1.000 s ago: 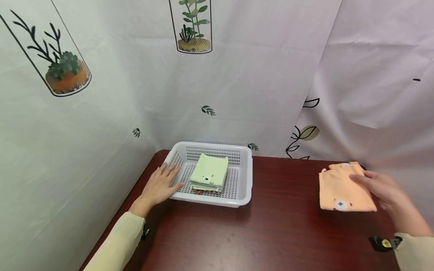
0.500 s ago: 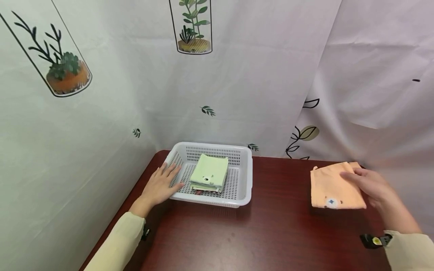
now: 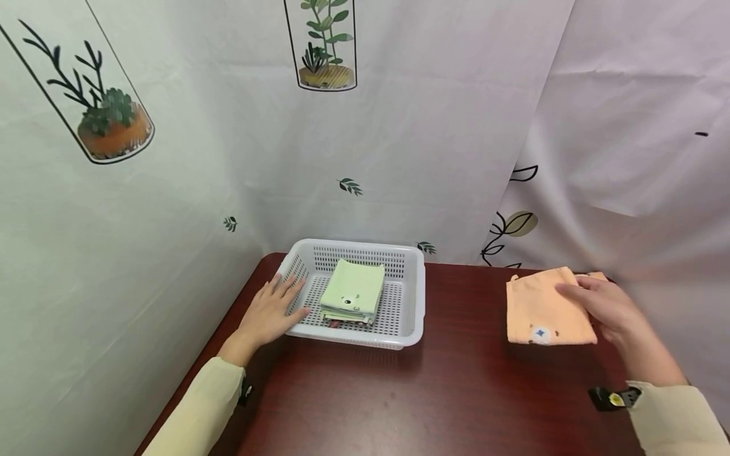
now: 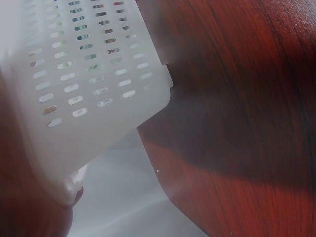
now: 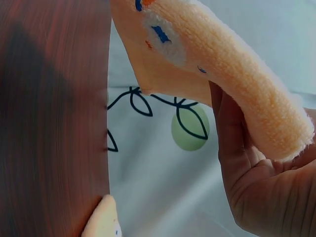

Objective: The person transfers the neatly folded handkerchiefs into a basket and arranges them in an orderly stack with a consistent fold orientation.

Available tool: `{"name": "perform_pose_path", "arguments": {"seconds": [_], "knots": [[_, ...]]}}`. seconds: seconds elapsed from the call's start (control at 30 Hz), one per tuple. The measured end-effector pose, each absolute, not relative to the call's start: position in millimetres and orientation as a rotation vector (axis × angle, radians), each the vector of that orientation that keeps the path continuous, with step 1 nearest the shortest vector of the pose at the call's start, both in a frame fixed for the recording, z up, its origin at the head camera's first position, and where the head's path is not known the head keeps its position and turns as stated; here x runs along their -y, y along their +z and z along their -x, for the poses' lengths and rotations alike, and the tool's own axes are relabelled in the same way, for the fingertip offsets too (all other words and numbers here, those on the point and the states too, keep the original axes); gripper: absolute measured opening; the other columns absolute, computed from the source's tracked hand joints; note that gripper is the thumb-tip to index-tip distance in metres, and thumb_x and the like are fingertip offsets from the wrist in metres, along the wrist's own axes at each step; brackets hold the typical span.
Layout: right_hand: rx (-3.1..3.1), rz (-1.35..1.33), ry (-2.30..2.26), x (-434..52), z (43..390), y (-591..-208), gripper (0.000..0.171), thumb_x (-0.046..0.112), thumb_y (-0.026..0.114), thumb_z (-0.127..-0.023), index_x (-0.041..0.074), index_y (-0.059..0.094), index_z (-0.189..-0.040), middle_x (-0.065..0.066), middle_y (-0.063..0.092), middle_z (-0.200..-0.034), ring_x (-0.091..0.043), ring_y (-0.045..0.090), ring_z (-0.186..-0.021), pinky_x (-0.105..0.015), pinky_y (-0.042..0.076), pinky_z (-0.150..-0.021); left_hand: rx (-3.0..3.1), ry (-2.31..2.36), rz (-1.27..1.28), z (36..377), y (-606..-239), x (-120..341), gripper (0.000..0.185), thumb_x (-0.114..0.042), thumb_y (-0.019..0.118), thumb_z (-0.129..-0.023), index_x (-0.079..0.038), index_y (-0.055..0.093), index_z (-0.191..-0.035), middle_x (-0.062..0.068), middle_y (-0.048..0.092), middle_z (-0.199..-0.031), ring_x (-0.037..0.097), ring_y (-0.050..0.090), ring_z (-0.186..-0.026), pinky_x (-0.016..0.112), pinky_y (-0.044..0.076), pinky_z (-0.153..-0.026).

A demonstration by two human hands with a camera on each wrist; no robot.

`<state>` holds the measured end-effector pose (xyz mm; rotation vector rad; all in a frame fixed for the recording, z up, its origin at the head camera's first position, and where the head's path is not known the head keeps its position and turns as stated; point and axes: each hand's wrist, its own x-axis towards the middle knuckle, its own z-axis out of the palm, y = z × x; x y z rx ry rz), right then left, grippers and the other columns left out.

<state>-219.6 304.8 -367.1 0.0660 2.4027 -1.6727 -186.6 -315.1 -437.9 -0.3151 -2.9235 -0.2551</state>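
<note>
A folded peach towel (image 3: 542, 304) with an embroidered bear face is pinched by my right hand (image 3: 613, 310), thumb on top and fingers underneath. It is held over the right side of the table. In the right wrist view the fluffy towel (image 5: 237, 69) bends over the hand. At the left, my left hand (image 3: 268, 316) rests with spread fingers on the side of a white perforated basket (image 3: 353, 334). Inside the basket lies a stack of folded light green towels (image 3: 355, 284), the top one with a bear face. The left wrist view shows the basket's slotted wall (image 4: 98, 131).
Another peach towel (image 3: 597, 276) lies at the table's back right corner, partly hidden behind the right hand. The dark red wooden table (image 3: 393, 399) meets a pale curtain (image 3: 428, 158) printed with plants at the back and left.
My right hand has moved left with the peach towel, which has come away from the peach towel behind it. The left hand and the basket have stayed in place.
</note>
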Motion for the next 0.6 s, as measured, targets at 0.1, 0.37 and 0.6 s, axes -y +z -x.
{"name": "perform_pose_path", "arguments": {"seconds": [0.1, 0.37, 0.6], "knots": [[-2.400, -0.033, -1.684, -300, 222, -366, 0.050, 0.029, 0.058, -0.104, -0.009, 0.047, -0.135, 0.007, 0.070, -0.077, -0.013, 0.072, -0.067, -0.035, 0.061, -0.061, 2.921, -0.260, 0.317, 186, -438, 315, 0.074, -0.053, 0.056, -0.097, -0.012, 0.040, -0.156, 0.017, 0.036, -0.161, 0.046, 0.018, -0.152, 0.065, 0.016, -0.120], [-2.367, -0.051, -1.755, -289, 226, -365, 0.022, 0.029, 0.063, -0.101, 0.011, 0.063, -0.114, 0.008, 0.071, -0.075, -0.011, 0.071, -0.065, -0.033, 0.060, -0.060, 2.919, -0.252, 0.319, 186, -438, 314, 0.075, -0.053, 0.057, -0.096, -0.012, 0.040, -0.156, 0.018, 0.036, -0.161, 0.046, 0.018, -0.152, 0.064, 0.016, -0.120], [-2.368, -0.026, -1.725, -279, 227, -363, 0.063, 0.032, 0.059, -0.103, -0.013, 0.038, -0.142, 0.009, 0.070, -0.077, -0.011, 0.072, -0.068, -0.033, 0.061, -0.063, 2.915, -0.249, 0.326, 187, -437, 315, 0.074, -0.053, 0.057, -0.096, -0.012, 0.040, -0.156, 0.018, 0.037, -0.161, 0.047, 0.019, -0.151, 0.065, 0.017, -0.120]]}}
